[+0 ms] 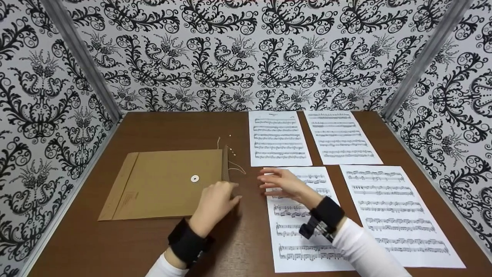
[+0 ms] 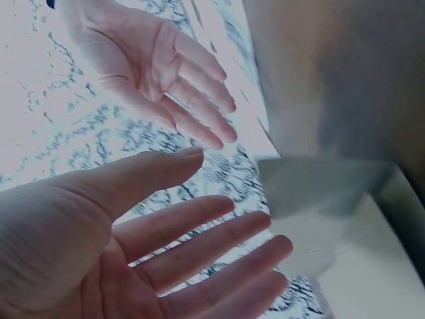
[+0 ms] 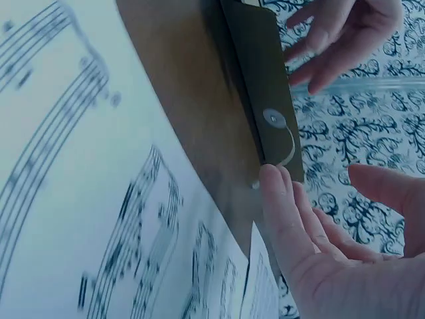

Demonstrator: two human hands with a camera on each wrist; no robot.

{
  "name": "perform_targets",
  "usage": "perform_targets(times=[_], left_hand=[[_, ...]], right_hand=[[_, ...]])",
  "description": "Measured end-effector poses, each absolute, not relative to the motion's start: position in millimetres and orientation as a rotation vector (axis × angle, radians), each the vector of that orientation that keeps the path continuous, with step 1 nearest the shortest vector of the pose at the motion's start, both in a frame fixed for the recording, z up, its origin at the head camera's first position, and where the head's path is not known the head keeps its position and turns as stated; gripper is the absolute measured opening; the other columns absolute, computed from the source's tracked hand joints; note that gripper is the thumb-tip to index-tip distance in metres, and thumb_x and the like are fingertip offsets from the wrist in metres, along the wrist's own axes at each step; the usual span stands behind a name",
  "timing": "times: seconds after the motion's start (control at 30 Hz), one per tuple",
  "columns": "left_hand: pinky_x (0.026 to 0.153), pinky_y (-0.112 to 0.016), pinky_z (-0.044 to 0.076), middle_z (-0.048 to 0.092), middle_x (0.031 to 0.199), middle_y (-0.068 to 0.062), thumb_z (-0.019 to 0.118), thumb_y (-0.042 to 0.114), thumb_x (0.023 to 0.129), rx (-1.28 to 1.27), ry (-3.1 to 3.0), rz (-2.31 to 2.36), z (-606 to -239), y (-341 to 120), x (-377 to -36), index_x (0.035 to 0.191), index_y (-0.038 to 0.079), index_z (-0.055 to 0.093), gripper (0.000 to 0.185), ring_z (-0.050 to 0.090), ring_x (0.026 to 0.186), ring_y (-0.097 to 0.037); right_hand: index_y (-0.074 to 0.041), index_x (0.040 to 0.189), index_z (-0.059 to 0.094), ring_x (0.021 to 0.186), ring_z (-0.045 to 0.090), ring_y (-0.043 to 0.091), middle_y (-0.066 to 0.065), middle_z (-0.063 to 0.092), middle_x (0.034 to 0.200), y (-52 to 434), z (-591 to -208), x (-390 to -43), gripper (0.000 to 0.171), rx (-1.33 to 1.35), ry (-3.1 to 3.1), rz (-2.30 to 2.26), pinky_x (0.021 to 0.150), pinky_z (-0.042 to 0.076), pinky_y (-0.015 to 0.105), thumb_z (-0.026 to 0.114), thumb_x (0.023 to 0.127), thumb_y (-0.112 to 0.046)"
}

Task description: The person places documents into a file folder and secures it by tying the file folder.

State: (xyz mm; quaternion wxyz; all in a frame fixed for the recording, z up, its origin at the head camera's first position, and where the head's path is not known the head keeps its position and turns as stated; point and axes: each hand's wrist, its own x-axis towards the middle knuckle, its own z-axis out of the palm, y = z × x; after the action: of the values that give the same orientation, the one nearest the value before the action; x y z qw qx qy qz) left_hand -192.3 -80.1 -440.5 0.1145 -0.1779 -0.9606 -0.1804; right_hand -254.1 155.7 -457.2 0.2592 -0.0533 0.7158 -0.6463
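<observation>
A brown paper envelope (image 1: 161, 184) lies flat on the left of the table, with a white button (image 1: 195, 178) on its face. Along its right edge the flap (image 1: 225, 163) stands raised, and a thin string (image 1: 237, 167) trails from it. My left hand (image 1: 216, 202) is over the envelope's lower right corner; in the left wrist view its fingers are extended with nothing in them. Above the left edge of a music sheet (image 1: 303, 238) hovers my right hand (image 1: 282, 183), palm turned towards the left hand and holding nothing. The right wrist view shows another button (image 3: 274, 118) on the flap.
Several printed music sheets lie on the right half: one at the back (image 1: 280, 138), one at the back right (image 1: 342, 138) and one at the front right (image 1: 399, 215). Pale specks (image 1: 231, 150) dot the brown table (image 1: 173, 130). Patterned walls (image 1: 246, 57) enclose it.
</observation>
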Motion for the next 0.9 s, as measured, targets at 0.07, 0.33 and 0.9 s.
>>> perform_targets(times=[0.07,0.33,0.9], left_hand=[[0.060,-0.043,0.058,0.080,0.097,-0.011,0.083,0.022,0.084,-0.558,-2.802,-0.519,-439.1,-75.9,-187.5,0.107,0.007,0.079,0.028,0.076,0.081,-0.030],[0.051,-0.031,0.052,0.074,0.079,-0.003,0.087,0.025,0.080,-0.685,-2.732,-0.427,-441.4,-57.3,-172.0,0.092,0.010,0.078,0.021,0.072,0.069,-0.021],[0.098,-0.044,0.059,0.064,0.145,-0.009,0.076,0.050,0.087,-0.997,-3.036,-0.326,-451.2,-25.5,-161.1,0.137,0.012,0.065,0.063,0.065,0.130,-0.028]], right_hand=[[0.007,0.155,0.033,0.130,0.063,0.035,0.029,0.045,0.156,167.7,-456.0,-250.9,0.060,-0.165,1.946,-1.741,0.111,0.052,0.048,0.054,0.106,-0.021],[0.009,0.157,0.025,0.141,0.053,0.043,0.031,0.038,0.160,214.8,-454.6,-233.9,0.068,-0.217,1.998,-1.688,0.113,0.050,0.047,0.053,0.107,-0.029],[0.009,0.160,0.012,0.143,0.052,0.035,0.035,0.028,0.163,292.0,-449.6,-195.1,0.076,-0.131,2.127,-1.623,0.111,0.052,0.038,0.049,0.109,-0.034]])
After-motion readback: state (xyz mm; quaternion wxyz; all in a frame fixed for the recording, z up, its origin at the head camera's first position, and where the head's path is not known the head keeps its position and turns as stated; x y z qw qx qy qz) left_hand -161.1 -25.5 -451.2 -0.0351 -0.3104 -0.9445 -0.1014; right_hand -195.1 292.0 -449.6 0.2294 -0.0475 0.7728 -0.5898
